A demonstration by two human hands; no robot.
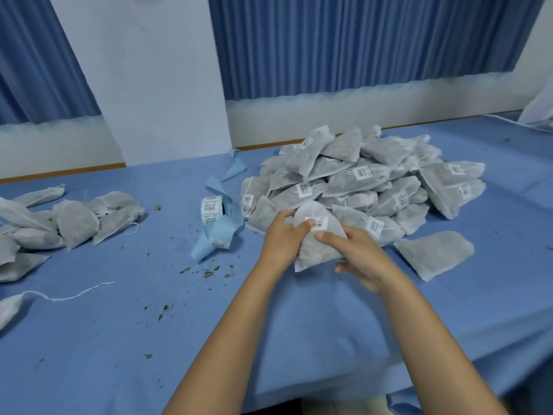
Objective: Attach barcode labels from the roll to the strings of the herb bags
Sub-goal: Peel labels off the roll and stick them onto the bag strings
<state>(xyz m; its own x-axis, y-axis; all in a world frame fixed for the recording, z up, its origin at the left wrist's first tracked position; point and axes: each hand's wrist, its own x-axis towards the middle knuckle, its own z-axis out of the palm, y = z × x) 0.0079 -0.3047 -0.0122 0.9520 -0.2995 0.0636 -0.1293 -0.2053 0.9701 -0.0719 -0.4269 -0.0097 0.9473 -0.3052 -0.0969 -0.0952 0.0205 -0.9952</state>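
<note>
Blue cloth (119,324) covers the long table, with pleated blue curtains (359,40) and a white pillar (149,85) behind it across the top of the frame. Just right of centre, both hands hold one herb bag (314,250) at the near foot of a heap. The left hand (281,238) grips its upper left edge with curled fingers. The right hand (359,256) curls round its right side, one fingertip pressing just below the barcode label (318,223) at the bag's top, where the string runs. Whether the label is fully closed round the string cannot be told. Behind the hands, toward the upper right of the frame, the large heap of bags (374,175) shows many white labels, so most of the job looks done. At the left edge a smaller pile (74,220) shows no labels and appears to be what is left. The label roll (212,209) stands between the two piles, just left of the hands, with a blue backing strip (214,238) trailing from it. One flat bag (434,253) lies alone right of the hands, and leaf crumbs (209,272) dot the cloth at centre left.
</note>
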